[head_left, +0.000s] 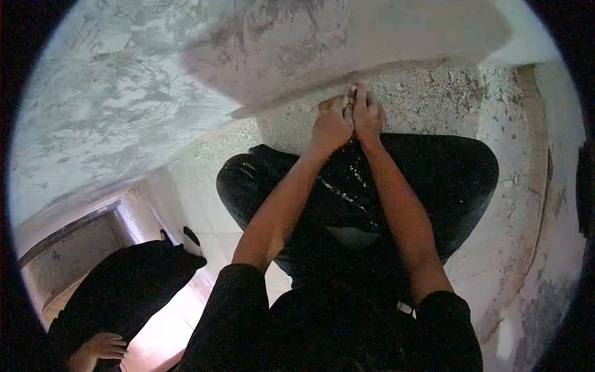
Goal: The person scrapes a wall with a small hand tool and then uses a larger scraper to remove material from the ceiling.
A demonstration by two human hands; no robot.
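My left hand (333,129) is closed at the foot of the wall, its fingers wrapped round a brownish, wood-coloured piece (331,103) that juts out to the left. Right beside it, my right hand (368,116) has its fingers bent and pointing toward the wall base; what they hold is hidden. Both hands meet over crumbled plaster debris (427,93) on the floor, just beyond my knees. White dust marks the fingers and my dark trousers (434,161).
A rough, patchy plastered wall (124,105) rises ahead and to the left; another wall (558,186) stands at the right. At lower left, another person in dark clothes (133,273) is close by, one hand (105,347) showing. Beyond them is a recessed opening (77,248).
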